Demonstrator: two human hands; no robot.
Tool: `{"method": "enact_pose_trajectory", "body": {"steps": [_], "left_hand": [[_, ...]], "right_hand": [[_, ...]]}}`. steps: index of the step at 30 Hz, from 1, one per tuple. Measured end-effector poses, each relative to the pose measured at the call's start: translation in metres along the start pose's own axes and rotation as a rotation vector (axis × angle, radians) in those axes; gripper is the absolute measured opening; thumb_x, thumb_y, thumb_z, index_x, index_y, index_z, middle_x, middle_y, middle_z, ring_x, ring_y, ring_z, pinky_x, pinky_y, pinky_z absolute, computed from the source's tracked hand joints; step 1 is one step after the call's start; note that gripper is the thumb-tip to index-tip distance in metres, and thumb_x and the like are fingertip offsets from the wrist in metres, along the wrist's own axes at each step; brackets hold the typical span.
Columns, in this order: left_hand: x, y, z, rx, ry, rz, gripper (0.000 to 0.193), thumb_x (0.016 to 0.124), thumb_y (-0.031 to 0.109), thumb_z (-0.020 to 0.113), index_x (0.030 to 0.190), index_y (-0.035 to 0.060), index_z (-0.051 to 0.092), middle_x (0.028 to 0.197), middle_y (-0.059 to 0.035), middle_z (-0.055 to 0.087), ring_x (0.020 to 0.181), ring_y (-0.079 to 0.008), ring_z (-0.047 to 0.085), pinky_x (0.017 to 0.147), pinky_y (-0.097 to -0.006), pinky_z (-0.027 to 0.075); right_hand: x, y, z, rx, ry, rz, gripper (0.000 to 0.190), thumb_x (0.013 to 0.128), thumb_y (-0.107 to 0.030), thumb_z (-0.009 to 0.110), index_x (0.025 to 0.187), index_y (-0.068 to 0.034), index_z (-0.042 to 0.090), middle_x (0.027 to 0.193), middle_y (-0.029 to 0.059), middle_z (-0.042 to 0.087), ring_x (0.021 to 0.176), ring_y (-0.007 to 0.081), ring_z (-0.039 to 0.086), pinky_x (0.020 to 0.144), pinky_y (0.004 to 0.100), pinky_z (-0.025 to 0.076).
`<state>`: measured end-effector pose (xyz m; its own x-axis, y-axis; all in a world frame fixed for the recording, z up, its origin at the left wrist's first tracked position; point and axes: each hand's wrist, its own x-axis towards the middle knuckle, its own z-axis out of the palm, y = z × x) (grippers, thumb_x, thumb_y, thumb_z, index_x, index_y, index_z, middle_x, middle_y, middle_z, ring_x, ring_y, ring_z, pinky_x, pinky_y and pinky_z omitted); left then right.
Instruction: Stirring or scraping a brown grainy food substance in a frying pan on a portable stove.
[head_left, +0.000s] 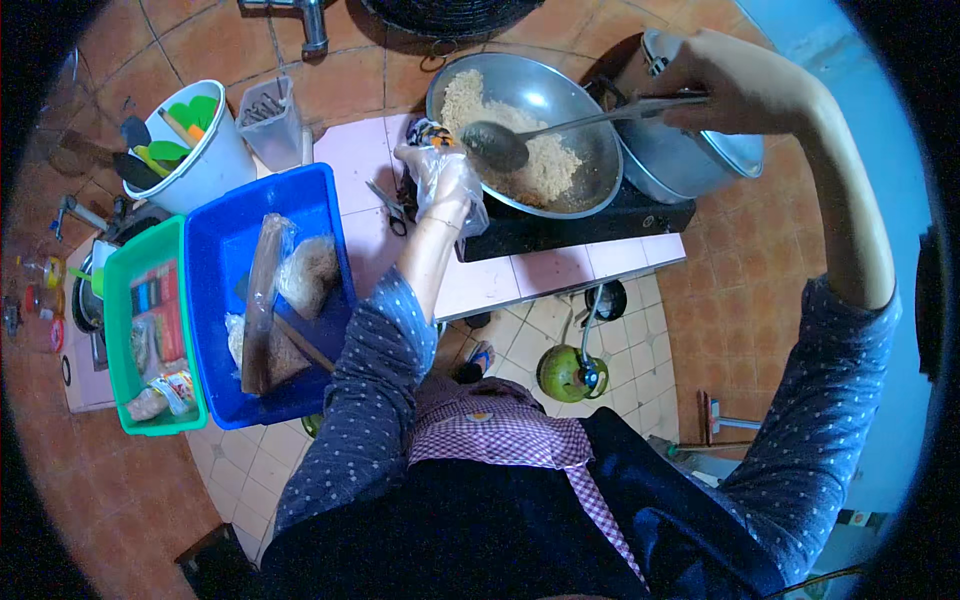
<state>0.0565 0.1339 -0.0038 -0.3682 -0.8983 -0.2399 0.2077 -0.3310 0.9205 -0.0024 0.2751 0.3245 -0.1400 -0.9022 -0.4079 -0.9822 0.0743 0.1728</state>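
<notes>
A large metal wok (566, 90) sits on a black gas stove (517, 236), with pale crumbly food (551, 161) inside. My right hand (705, 82), raised over the wok's right side, grips the handle of a metal ladle (495, 146); its bowl is over the food. At the wok's left rim, my left hand (446, 169), in a clear plastic glove or bag, is closed around a dark patterned cloth (429, 133). Scissors (391, 210) lie on the tiled counter to the left of this hand.
A lidded metal pot (667, 161) stands right of the wok. To the left are a blue basin (196, 300) with bagged goods, a green basin (112, 300) with packets, a white utensil bucket (217, 161) and a clear plastic container (270, 124). A green gas cylinder (559, 375) stands below the counter.
</notes>
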Motion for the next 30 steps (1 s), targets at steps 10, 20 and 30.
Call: {"method": "enact_pose_trajectory", "body": {"steps": [10, 20, 30], "left_hand": [[0.001, -0.044, 0.003, 0.099, 0.09, 0.087, 0.06, 0.076, 0.006, 0.057, 0.123, 0.0063, 0.02, 0.086, -0.0106, 0.046, 0.065, -0.018, 0.05, 0.059, -0.0324, 0.047], [0.005, -0.048, 0.004, 0.009, 0.001, -0.048, 0.061, 0.071, 0.006, 0.064, 0.117, 0.0049, 0.024, 0.089, -0.0114, 0.047, 0.072, -0.0225, 0.052, 0.068, -0.038, 0.047], [-0.006, -0.037, 0.008, 0.114, 0.053, 0.098, 0.063, 0.071, 0.005, 0.062, 0.117, 0.0009, 0.019, 0.085, -0.0082, 0.043, 0.067, -0.0153, 0.046, 0.057, -0.0275, 0.044]], "right_hand": [[0.052, -0.071, 0.053, -0.281, -0.085, 0.144, 0.013, 0.073, -0.01, 0.056, 0.079, -0.002, 0.065, 0.077, 0.0179, 0.064, 0.076, 0.032, 0.064, 0.068, 0.0382, 0.053], [0.099, -0.149, 0.129, -0.364, -0.121, 0.303, 0.013, 0.075, -0.013, 0.057, 0.077, -0.007, 0.068, 0.079, 0.0077, 0.067, 0.069, 0.0207, 0.066, 0.054, 0.0325, 0.052], [0.083, -0.085, 0.175, -0.38, 0.077, 0.441, 0.009, 0.072, -0.012, 0.059, 0.07, -0.011, 0.067, 0.075, 0.0059, 0.066, 0.072, 0.0206, 0.066, 0.057, 0.032, 0.053]]}}
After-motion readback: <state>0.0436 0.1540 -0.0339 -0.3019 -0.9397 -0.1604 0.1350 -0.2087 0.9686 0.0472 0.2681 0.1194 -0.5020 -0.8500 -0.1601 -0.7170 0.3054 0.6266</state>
